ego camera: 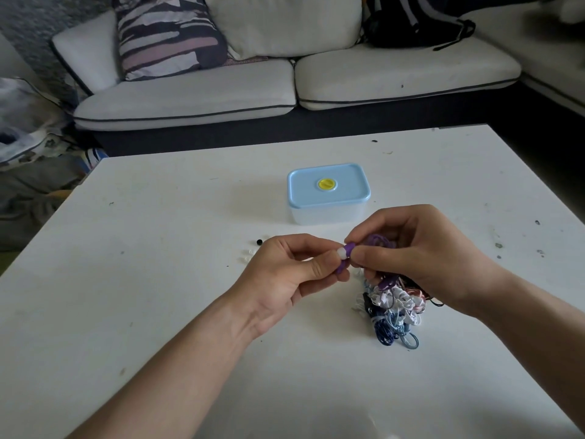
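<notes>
While a white sofa (190, 99) spans the top of the frame, with a striped cushion (167, 36) at upper left and a black bag (411, 23) at upper right, the white bench (158, 312) fills the rest. Just above centre on it stands a clear box (327, 198), shut with a pale blue lid that has a yellow round knob. Right of centre, below the box, lies a tangled pile of cords (392, 308) in white, blue, pink and black. Both hands hover over the bench in the middle of the frame. The right hand (411, 255), above the pile, curls round a bunched purple cord (376, 240) and pinches its end. The left hand (285, 274) pinches a white bead (340, 252) sitting on that cord. Left of the hands, a few clear beads (248, 255) and one black bead (259, 241) rest on the bench.
</notes>
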Demonstrator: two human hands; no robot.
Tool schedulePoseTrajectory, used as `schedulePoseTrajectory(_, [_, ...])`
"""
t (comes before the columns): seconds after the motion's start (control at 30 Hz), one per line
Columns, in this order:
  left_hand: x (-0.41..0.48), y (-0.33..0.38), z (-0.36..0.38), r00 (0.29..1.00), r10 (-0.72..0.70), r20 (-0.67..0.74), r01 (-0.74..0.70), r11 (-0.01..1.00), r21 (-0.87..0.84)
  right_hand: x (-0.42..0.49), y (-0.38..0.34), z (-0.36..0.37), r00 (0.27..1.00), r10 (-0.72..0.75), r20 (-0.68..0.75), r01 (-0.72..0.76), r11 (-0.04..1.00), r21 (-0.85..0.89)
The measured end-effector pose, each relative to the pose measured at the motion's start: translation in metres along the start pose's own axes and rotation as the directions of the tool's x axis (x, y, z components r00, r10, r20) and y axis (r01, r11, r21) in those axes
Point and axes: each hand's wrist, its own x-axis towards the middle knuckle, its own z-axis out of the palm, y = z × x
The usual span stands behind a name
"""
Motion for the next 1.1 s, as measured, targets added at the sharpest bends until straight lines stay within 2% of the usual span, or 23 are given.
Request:
schedulePoseTrajectory(0.07, [0.0, 0.0, -0.001, 1.0, -0.005, -0.002, 0.005, 1.0, 0.001, 0.001, 0.001, 0.0, 1.0, -0.016, -0.004, 0.016, 1.0, -0.006])
schedulePoseTrajectory(0.17, [0.0, 0.001, -0.002, 1.0, -0.001, 0.012, 0.001, 1.0, -0.007, 0.001, 0.004, 0.0, 0.999, -0.011, 0.031, 0.008, 0.996, 0.084])
schedulePoseTrajectory(0.33, [0.0, 0.001, -0.003, 0.999, -0.005, 0.033, 0.005, 1.0, -0.001, 0.005, 0.011, -0.001, 0.993, 0.065, 0.102, -0.085, 0.973, 0.213])
schedulePoseTrajectory(0.53, [0.002, 0.0, -0.006, 0.999, -0.02, 0.03, 0.02, 1.0, -0.001, 0.008, 0.017, -0.001, 0.989, 0.102, 0.105, -0.127, 0.955, 0.267])
schedulePoseTrajectory(0.67, [0.003, 0.0, -0.009, 0.998, -0.055, 0.02, 0.056, 0.997, -0.058, 0.009, 0.02, 0.003, 0.982, 0.173, 0.08, -0.191, 0.87, 0.456])
schedulePoseTrajectory(0.8, [0.005, -0.004, -0.01, 0.998, -0.064, -0.009, 0.064, 0.997, -0.039, 0.013, 0.028, 0.008, 0.957, 0.289, 0.02, -0.245, 0.772, 0.586])
schedulePoseTrajectory(0.93, [0.007, -0.009, -0.01, 0.997, -0.075, -0.035, 0.075, 0.997, -0.015, 0.016, 0.037, 0.007, 0.944, 0.331, -0.005, -0.267, 0.771, 0.578])
schedulePoseTrajectory(1.1, [0.008, -0.014, -0.012, 0.994, -0.088, -0.058, 0.089, 0.996, 0.016, 0.017, 0.042, 0.006, 0.955, 0.293, 0.032, -0.262, 0.792, 0.551])
